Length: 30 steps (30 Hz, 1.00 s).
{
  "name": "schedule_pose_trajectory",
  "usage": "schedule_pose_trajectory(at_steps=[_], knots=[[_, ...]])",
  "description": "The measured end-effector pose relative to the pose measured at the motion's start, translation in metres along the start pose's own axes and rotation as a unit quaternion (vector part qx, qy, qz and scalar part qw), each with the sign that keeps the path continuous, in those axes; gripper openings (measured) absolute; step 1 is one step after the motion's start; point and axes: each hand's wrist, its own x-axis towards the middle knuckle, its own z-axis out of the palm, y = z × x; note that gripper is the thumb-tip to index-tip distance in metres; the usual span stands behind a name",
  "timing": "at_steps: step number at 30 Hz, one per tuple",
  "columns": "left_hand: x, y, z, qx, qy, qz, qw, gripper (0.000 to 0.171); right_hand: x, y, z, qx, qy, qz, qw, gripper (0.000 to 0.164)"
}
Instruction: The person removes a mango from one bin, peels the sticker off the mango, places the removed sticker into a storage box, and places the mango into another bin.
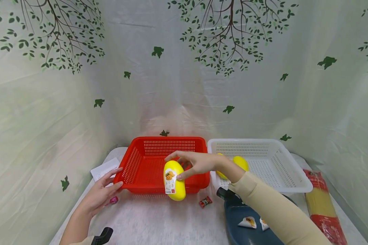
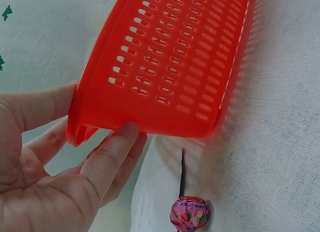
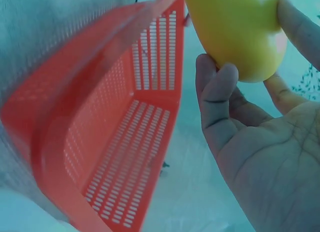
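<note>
I see the right hand (image 1: 200, 163) pinch a yellow capsule (image 1: 180, 186), cropped in its wrist view. The left hand (image 1: 100, 194) grips the red basket (image 1: 141, 189).

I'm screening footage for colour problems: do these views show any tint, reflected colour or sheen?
Head: a faint reddish tint on the curtain behind the red basket; left wrist: a reddish glow on the cloth beside that basket; right wrist: a strong blue-green cast, with a pale sheen on the yellow item in the right hand.
</note>
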Motion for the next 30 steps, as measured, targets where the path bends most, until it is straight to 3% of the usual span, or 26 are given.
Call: schedule_pose_trajectory(at_steps=[9, 30], knots=[[-0.003, 0.003, 0.002, -0.001, 0.002, 0.001, 1.0, 0.074, -0.005, 0.003, 0.023, 0.004, -0.025, -0.01, 1.0, 0.068], [-0.002, 0.0, 0.001, 0.002, 0.007, -0.002, 1.0, 0.073, 0.001, 0.027, 0.081, 0.031, -0.087, 0.025, 0.995, 0.064]])
